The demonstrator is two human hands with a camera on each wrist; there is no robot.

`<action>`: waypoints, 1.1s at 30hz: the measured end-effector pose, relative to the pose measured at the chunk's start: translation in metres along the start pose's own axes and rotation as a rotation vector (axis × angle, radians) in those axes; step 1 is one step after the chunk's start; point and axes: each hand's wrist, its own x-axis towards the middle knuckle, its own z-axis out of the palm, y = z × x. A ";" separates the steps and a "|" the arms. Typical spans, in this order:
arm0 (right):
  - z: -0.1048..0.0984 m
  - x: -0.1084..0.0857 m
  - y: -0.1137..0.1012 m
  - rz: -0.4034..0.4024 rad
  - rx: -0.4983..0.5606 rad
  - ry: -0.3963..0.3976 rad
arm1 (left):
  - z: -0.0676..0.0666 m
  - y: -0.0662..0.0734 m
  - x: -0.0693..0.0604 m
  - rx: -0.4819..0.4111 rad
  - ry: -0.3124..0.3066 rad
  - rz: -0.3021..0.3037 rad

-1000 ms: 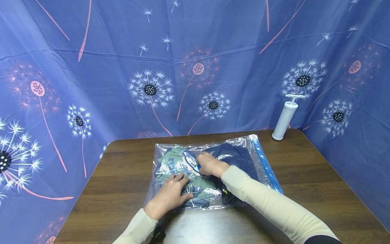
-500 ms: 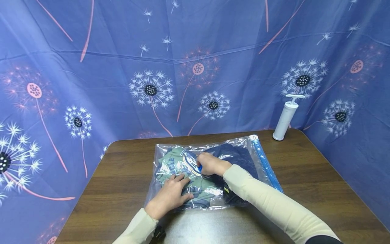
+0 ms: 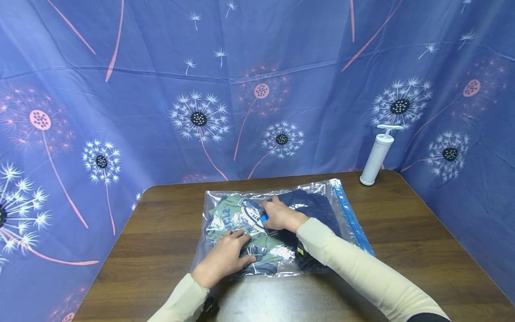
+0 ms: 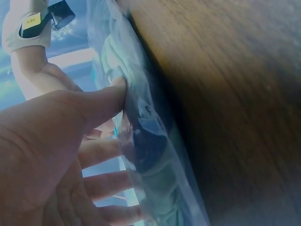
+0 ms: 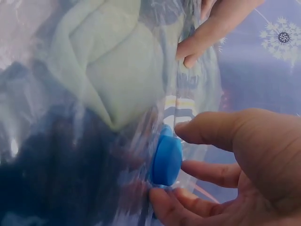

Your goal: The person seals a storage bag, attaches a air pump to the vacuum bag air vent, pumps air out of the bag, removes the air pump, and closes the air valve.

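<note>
A clear storage bag [image 3: 217,197] with a blue zip strip [image 3: 352,214] lies flat, holding a green printed garment [image 3: 227,219] and dark navy clothing [image 3: 314,203]. My left hand [image 3: 225,255] rests on its near left part, fingers spread and thumb out to the side. In the middle of the bag is a round blue cap [image 5: 167,160], raised from the film. My right hand [image 3: 279,214] is at this cap, thumb and fingertips loosely around it. In the right wrist view the cap shows fully between thumb and fingers, and one fingertip touches its edge or nearly so.
A white hand pump [image 3: 376,158] stands at the far right corner of the brown wooden table [image 3: 161,232]. Behind the table hangs a blue dandelion-print cloth [image 3: 249,112]. The left wrist view shows the dark camera [image 4: 61,14] on the right wrist.
My right hand has shifted slightly right and its fingers have loosened, so more of the blue cap shows in the head view. The left hand has stayed in place.
</note>
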 end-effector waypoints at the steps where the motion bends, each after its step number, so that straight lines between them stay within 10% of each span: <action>1: 0.001 0.000 0.000 0.005 -0.001 -0.003 | 0.000 0.000 0.000 -0.002 0.002 0.003; 28: -0.001 0.007 -0.001 -0.176 -0.147 -0.014 | -0.001 -0.004 0.009 -0.057 -0.015 -0.022; 33: -0.003 0.003 0.000 -0.099 -0.124 -0.042 | -0.001 -0.004 0.009 -0.067 -0.027 -0.042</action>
